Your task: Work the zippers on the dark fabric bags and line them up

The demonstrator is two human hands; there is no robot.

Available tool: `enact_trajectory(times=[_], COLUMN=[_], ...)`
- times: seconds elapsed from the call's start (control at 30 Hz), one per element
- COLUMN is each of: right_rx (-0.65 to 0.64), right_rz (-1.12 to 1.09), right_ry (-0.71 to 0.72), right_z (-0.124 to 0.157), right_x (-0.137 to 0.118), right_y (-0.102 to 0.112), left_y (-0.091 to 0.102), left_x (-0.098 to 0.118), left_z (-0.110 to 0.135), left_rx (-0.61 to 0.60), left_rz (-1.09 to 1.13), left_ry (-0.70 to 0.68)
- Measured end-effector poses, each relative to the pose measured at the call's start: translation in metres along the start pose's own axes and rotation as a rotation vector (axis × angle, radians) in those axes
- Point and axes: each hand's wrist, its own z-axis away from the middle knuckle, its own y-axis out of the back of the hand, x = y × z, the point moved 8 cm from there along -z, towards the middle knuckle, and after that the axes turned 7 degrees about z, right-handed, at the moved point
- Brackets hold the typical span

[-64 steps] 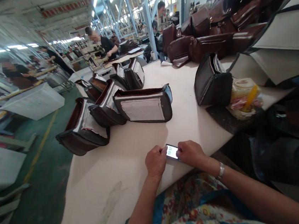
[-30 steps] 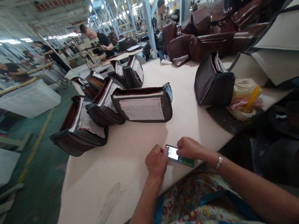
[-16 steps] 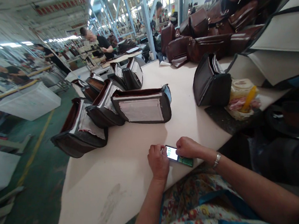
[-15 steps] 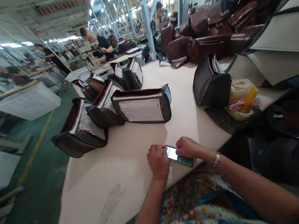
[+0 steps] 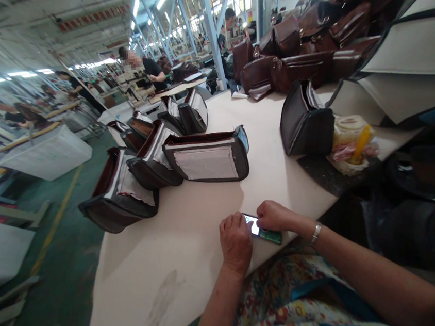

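A smartphone point(image 5: 271, 236) with a lit screen lies at the near edge of the pale table point(image 5: 192, 222), its lower end dark and green. My left hand point(image 5: 236, 240) is closed around its left end, the thumb over the screen. From the far side, my right hand point(image 5: 274, 215) grips the phone with curled fingers; the fingertips are partly hidden. Beyond my hands stands an unfinished dark bag body point(image 5: 205, 161) with a whitish panel. Several similar bag pieces cluster to its left, the closest being a tilted one point(image 5: 118, 199).
Another dark bag piece point(image 5: 306, 120) stands at the right, beside a plastic container point(image 5: 351, 141) with a yellow handle. Shiny brown bags point(image 5: 304, 68) are heaped at the back right. A co-worker point(image 5: 151, 71) sits at a sewing machine across the aisle.
My left hand has shifted slightly right, farther over the phone, and its thumb now covers part of the screen. My right hand stays almost in place. The view has tilted a little.
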Motion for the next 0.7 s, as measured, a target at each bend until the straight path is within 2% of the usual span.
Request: enact_trajectory(times=[0.27, 0.53, 0.7], right_rx=[0.06, 0.22, 0.315], right_rz=[-0.204, -0.62, -0.819], right_ry=[-0.017, -0.05, -0.019], right_z=[-0.003, -0.003, -0.002], right_x=[0.009, 0.04, 0.046], right_y=[0.002, -0.009, -0.012], left_y=[-0.01, -0.021, -0.024], left_x=[0.007, 0.025, 0.033], left_z=[0.015, 0.034, 0.04], left_rx=[0.019, -0.036, -0.069], left_rz=[0.05, 0.067, 0.081], left_ry=[-0.105, -0.199, -0.21])
